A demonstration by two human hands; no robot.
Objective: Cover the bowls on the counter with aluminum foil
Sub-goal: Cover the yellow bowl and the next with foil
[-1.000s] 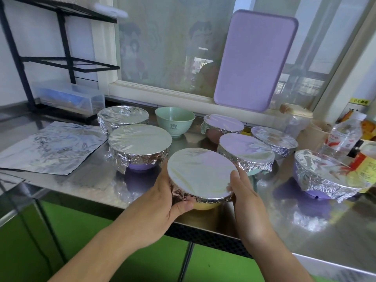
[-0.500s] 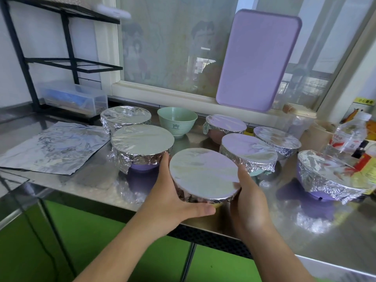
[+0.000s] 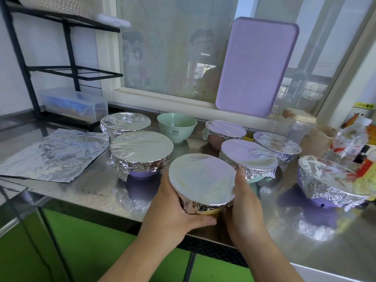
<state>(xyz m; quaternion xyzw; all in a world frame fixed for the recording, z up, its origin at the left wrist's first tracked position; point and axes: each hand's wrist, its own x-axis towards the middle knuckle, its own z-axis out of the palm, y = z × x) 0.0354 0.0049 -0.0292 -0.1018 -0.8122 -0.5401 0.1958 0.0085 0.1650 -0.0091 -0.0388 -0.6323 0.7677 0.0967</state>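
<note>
A yellow bowl covered with foil (image 3: pixel 201 178) sits near the counter's front edge. My left hand (image 3: pixel 173 210) grips its left side, thumb curled under the crimped foil rim. My right hand (image 3: pixel 242 202) cups its right side, fingers wrapped round the rim. Several other foil-covered bowls stand around it: a big purple one (image 3: pixel 140 153) to the left, one behind that (image 3: pixel 125 124), a teal one (image 3: pixel 248 157) just behind my right hand, and a purple one (image 3: pixel 329 180) at the right. An uncovered green bowl (image 3: pixel 176 126) stands at the back. A loose foil sheet (image 3: pixel 55 154) lies flat at the left.
The steel counter (image 3: pixel 284 220) ends just under my wrists. A purple cutting board (image 3: pixel 256 66) leans on the window. A black rack (image 3: pixel 67 70) and clear box (image 3: pixel 75 103) stand back left. A water bottle (image 3: pixel 350 139) and packets crowd the right.
My hands have slid lower round the yellow bowl's foil rim, and the bowl now tilts slightly toward me. The other bowls have not moved.
</note>
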